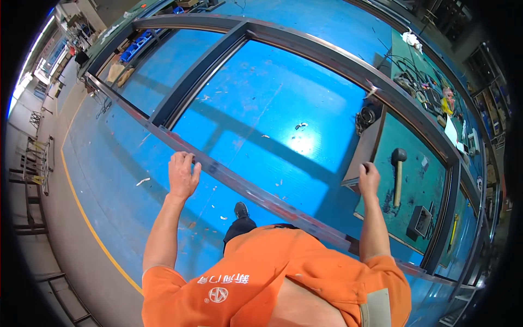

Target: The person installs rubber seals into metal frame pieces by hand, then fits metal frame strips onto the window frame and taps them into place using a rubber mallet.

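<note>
A large dark metal frame [245,189] with crossbars spans the view in front of me, part of its near rail covered in film with reddish patches. My left hand [183,175] is at the near rail, fingers loosely bent and thumb apart, with nothing seen in it; whether the fingertips touch the rail I cannot tell. My right hand [369,180] hovers inside the right-hand part of the frame, fingers curled together. Anything between those fingers is hidden. To its right a black-headed mallet [399,177] with a wooden handle lies on a green-topped table [419,147].
A small grey metal box [419,222] sits on the green table. Beyond the frame, another green bench [400,52] carries cables and tools. Blue bins [136,48] stand at the far left. The blue floor [261,109] shows scraps; a yellow line [87,220] runs along its left.
</note>
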The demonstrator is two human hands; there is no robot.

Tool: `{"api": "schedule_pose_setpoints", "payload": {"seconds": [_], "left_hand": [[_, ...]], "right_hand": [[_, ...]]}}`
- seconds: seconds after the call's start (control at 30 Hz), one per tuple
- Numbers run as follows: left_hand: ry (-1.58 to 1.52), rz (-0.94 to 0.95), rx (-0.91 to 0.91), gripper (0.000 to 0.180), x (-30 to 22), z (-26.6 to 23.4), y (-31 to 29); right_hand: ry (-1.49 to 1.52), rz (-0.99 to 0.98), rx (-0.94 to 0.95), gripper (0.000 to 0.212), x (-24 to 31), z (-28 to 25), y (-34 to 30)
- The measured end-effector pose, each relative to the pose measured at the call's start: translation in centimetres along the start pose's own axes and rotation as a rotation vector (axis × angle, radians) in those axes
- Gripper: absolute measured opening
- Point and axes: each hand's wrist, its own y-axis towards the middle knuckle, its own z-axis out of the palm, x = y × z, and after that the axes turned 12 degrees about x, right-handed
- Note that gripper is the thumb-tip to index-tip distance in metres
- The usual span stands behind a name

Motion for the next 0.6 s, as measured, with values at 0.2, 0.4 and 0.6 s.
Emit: {"api": "schedule_pose_setpoints", "payload": {"seconds": [0.2, 0.4, 0.6], "left_hand": [[-0.025, -0.048, -0.008, 0.029, 11.8, -1.7, 5.6], [0.01, 0.046, 0.017, 0.034, 20.4, -0.4, 15.4], [-0.041, 0.132, 0.231, 0.049, 25.5, 3.7, 28.6]], "right_hand": [[0.018, 0.064, 0.229, 0.034, 15.1, 12.3, 7.5], [0.101, 0.047, 0.218, 0.037, 27.7, 22.0, 17.8], [0.362, 0.066, 0.183, 0.044, 36.6, 35.8, 34.3]]}}
